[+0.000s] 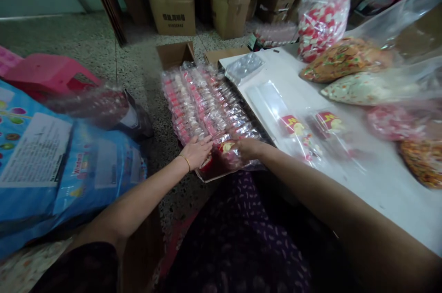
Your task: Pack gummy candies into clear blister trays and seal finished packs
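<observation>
Before me an open cardboard box (214,173) is filled with rows of small clear packets (207,100), red and white on the left and shinier on the right. My left hand (197,151), with a gold bangle at the wrist, rests at the near left of the rows, its fingers stretched out over the packets. My right hand (249,148) is closed on a clear candy packet (227,148) with a red and yellow label, low in the near end of the box. The tips of the right fingers are partly hidden and blurred.
On the right, a white table (255,95) bears labelled packets (293,125) and large clear bags of sweets (321,26). Blue printed sacks (93,164) and a pink plastic stool (51,72) are at left. Cardboard cartons (172,8) stand on the speckled floor behind.
</observation>
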A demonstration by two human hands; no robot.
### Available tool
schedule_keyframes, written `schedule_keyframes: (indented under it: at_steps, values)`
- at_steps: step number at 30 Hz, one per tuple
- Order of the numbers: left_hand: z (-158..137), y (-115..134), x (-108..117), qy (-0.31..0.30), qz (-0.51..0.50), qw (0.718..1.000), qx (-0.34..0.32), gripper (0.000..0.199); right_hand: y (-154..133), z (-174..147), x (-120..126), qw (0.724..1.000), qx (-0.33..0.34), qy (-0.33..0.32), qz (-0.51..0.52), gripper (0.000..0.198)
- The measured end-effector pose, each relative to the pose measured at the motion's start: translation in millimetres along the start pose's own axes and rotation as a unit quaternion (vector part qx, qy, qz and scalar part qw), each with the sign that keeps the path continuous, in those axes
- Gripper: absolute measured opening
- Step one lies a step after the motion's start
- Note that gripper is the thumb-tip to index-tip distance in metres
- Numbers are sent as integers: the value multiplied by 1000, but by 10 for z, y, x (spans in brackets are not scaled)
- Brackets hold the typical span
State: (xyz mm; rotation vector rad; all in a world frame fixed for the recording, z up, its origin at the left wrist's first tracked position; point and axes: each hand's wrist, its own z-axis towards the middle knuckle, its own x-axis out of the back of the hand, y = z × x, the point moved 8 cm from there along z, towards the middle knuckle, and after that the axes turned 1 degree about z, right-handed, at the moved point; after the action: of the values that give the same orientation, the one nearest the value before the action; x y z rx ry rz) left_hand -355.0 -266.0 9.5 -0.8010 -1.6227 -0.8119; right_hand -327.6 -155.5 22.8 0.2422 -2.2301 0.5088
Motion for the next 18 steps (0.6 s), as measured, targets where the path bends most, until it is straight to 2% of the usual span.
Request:
schedule_keyframes:
  at_steps: [3, 7, 9, 11, 13, 15, 18]
  values:
    - [31, 71, 94, 3, 19, 1000, -16, 37, 50, -43, 24, 1000, -11, 16, 1, 38]
    - [170, 39, 338, 59, 56, 993, 81, 43, -42, -45, 181, 998, -8, 18, -52, 35]
    - [289, 58, 390, 70, 72, 989, 112, 43, -79, -48, 215, 998, 0, 36, -55, 36]
    - [439, 106, 364, 56, 79, 989, 111, 36, -85, -62, 197, 997, 6, 57, -49, 37]
    - [585, 138, 282, 19, 73, 992, 98, 27, -58, -78, 139, 997, -4, 63, -43, 35]
    - [686, 127, 212, -18, 66, 994, 89, 25, -38, -99, 94, 997, -14, 64, -36, 33]
    - [710, 50, 220, -24, 62, 993, 95, 22, -52, -144, 91, 997, -17, 70, -22, 33]
